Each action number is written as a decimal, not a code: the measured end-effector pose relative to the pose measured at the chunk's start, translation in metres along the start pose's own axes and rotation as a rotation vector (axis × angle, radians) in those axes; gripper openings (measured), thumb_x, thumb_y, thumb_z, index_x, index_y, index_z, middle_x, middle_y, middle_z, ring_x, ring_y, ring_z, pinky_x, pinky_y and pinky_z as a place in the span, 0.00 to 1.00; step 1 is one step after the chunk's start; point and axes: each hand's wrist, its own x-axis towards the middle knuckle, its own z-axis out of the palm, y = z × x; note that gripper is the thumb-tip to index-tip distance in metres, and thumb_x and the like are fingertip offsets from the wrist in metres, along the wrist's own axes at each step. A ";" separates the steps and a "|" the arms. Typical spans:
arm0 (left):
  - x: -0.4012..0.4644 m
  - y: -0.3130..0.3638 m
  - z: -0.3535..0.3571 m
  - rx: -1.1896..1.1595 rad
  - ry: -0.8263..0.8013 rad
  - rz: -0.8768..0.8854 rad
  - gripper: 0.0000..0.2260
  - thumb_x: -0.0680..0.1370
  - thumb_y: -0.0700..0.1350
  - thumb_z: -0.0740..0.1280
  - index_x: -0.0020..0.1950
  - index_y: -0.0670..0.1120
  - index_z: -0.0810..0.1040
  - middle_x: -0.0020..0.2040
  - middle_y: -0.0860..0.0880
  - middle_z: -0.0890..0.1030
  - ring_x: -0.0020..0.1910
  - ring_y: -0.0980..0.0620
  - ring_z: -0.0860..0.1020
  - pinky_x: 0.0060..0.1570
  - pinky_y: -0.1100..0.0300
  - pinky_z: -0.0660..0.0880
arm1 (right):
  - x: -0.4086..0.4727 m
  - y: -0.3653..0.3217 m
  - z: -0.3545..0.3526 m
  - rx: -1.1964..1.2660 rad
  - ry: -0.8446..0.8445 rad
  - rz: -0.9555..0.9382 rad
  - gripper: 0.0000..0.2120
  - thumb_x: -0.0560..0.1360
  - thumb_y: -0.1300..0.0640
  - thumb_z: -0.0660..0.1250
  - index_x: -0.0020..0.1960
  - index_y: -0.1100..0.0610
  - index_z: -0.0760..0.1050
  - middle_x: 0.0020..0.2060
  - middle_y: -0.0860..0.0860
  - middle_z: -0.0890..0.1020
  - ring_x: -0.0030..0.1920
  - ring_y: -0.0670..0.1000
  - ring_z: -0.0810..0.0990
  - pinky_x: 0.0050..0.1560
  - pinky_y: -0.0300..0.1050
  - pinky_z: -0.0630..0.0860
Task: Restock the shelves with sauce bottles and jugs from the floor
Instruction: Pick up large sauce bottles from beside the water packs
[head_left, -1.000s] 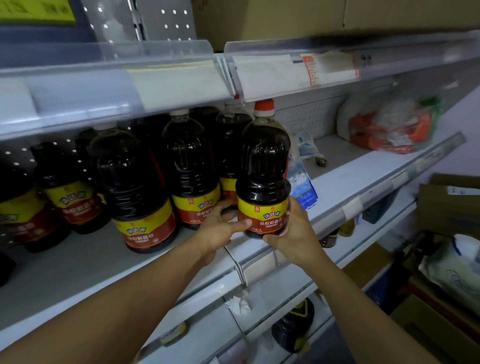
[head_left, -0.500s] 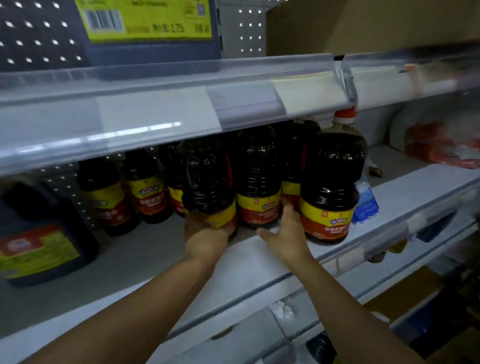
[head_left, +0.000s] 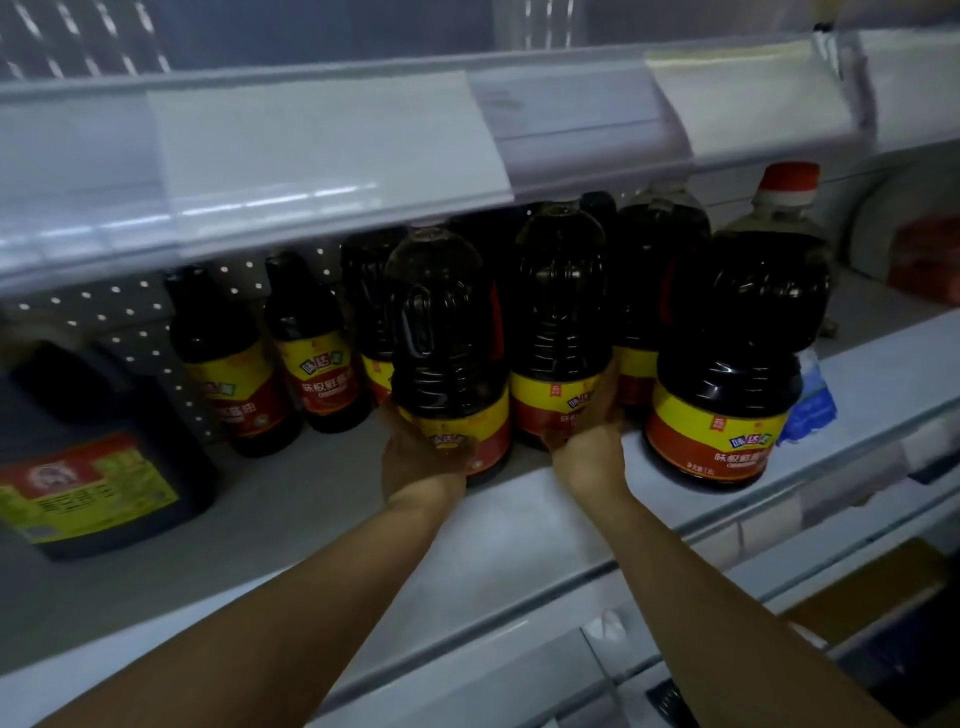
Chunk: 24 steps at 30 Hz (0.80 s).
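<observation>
Several dark sauce bottles with yellow and red labels stand on the white shelf (head_left: 291, 525). My left hand (head_left: 421, 457) grips the base of the front left bottle (head_left: 447, 332). Just to the right, my right hand (head_left: 589, 441) holds the base of the middle bottle (head_left: 561, 312), fingers curled round its label. A third front bottle (head_left: 737, 353) with a red cap stands free at the right. Two slimmer bottles (head_left: 311, 343) stand further back on the left.
A large dark jug (head_left: 98, 457) with a red and green label sits at the shelf's far left. The upper shelf's price rail (head_left: 332, 145) overhangs the bottle tops. A blue and white packet (head_left: 810, 405) lies behind the right bottle. Lower shelves run below.
Both hands have left the red-capped bottle at the right and moved left. The left hand now grips the front left bottle and the right hand holds the middle one.
</observation>
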 end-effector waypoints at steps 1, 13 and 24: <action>0.000 0.000 0.000 -0.006 0.005 0.003 0.41 0.71 0.45 0.74 0.75 0.47 0.52 0.69 0.42 0.70 0.66 0.39 0.71 0.63 0.48 0.71 | 0.000 -0.002 0.000 0.014 0.010 -0.010 0.45 0.71 0.63 0.70 0.77 0.55 0.44 0.67 0.65 0.66 0.52 0.64 0.76 0.44 0.47 0.72; 0.003 -0.002 0.001 0.001 0.011 0.014 0.40 0.69 0.45 0.76 0.73 0.48 0.55 0.68 0.42 0.72 0.64 0.39 0.72 0.61 0.48 0.72 | -0.005 -0.008 -0.020 -0.039 -0.043 -0.004 0.48 0.72 0.61 0.71 0.77 0.54 0.40 0.67 0.64 0.64 0.59 0.66 0.73 0.52 0.52 0.74; -0.039 0.003 -0.025 0.115 -0.208 -0.058 0.32 0.73 0.54 0.71 0.71 0.40 0.66 0.67 0.41 0.73 0.63 0.41 0.72 0.62 0.53 0.71 | -0.089 -0.035 -0.068 -0.041 -0.104 0.032 0.44 0.73 0.54 0.70 0.77 0.54 0.43 0.76 0.54 0.54 0.73 0.55 0.59 0.67 0.46 0.63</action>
